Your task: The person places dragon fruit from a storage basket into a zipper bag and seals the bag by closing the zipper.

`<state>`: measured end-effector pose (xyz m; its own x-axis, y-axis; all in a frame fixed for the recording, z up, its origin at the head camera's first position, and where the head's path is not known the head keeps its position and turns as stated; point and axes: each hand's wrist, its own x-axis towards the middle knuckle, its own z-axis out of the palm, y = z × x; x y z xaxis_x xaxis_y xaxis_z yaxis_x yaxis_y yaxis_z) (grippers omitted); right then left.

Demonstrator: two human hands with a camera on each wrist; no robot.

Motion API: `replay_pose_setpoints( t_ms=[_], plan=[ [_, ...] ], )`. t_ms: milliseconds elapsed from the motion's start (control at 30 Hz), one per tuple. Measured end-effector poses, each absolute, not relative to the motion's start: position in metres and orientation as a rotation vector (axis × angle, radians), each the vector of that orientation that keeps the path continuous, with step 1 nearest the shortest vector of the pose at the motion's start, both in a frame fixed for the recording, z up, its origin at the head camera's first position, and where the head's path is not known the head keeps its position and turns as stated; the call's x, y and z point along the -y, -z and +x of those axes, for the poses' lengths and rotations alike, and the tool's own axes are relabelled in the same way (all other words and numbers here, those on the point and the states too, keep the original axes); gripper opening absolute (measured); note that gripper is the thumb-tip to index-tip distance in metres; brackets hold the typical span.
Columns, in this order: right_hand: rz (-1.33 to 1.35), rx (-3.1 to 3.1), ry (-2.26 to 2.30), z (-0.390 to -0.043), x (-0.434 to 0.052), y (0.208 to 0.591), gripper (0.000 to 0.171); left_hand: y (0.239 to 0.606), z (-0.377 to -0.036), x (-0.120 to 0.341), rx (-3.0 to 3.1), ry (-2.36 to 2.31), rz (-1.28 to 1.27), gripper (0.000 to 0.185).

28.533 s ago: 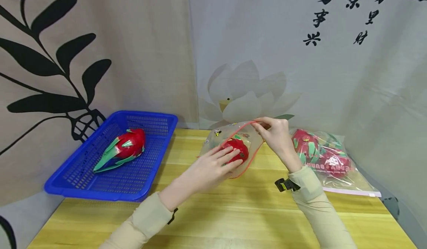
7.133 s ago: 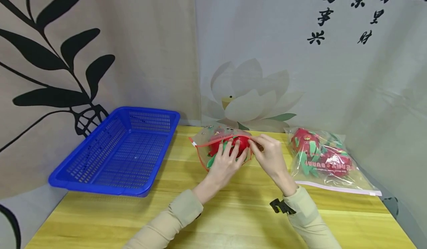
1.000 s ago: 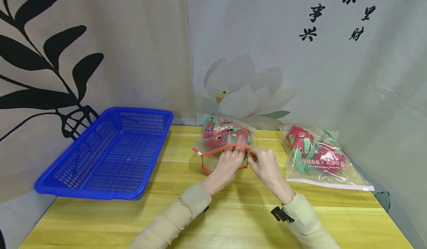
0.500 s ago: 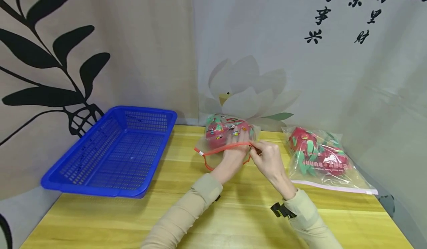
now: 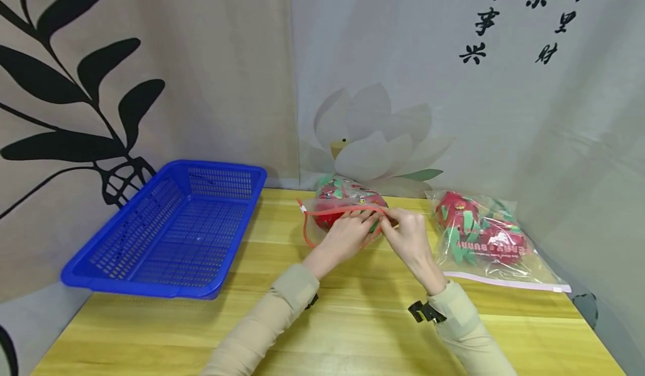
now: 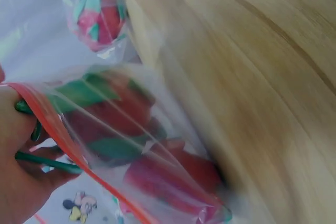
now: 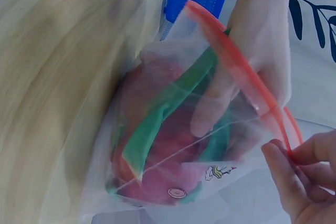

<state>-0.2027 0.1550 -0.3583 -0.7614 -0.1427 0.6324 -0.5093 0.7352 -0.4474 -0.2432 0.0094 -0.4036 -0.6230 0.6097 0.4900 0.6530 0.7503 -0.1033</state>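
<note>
A clear zip bag [image 5: 363, 188] with a red-orange edge and small cartoon prints lies at the table's back middle. Inside it are red toy dragon fruits [image 7: 157, 150] with green leaf tips, blurred by the plastic. My left hand [image 5: 345, 236] reaches in at the bag's mouth, fingers extended against the fruit. In the right wrist view its thumb shows through the plastic, next to a green leaf. Leaf tips [image 6: 50, 162] poke out between its fingers in the left wrist view. My right hand [image 5: 409, 241] pinches the right end of the red zip edge [image 7: 252, 77].
A blue mesh basket [image 5: 166, 241] stands at the left. To the right lies another clear zip bag [image 5: 509, 272] with a pale pink zip edge, holding dragon fruits. A printed cloth backdrop [image 5: 373, 40] rises behind the wooden table [image 5: 363, 331].
The dragon fruit once in the basket is no longer there. Half a second ago my left fingers reached deeper into the bag; they have drawn back slightly. The right hand keeps its pinch.
</note>
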Motion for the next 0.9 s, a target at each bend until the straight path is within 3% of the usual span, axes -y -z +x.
replay_pose_setpoints(
  t_ms=[133,367,900],
  plan=[
    [0.500,2.360,-0.854,-0.203,-0.155,0.357,0.021,0.395,-0.239,0.002,2.508,0.191,-1.042,0.044],
    [0.433,2.369,-0.873,-0.206,-0.159,0.356,0.019,0.386,-0.231,0.016,2.622,0.434,-1.109,0.033],
    [0.352,2.336,-1.063,-0.206,-0.167,0.357,0.025,0.395,-0.241,0.008,2.613,0.067,-1.154,0.039]
  ],
)
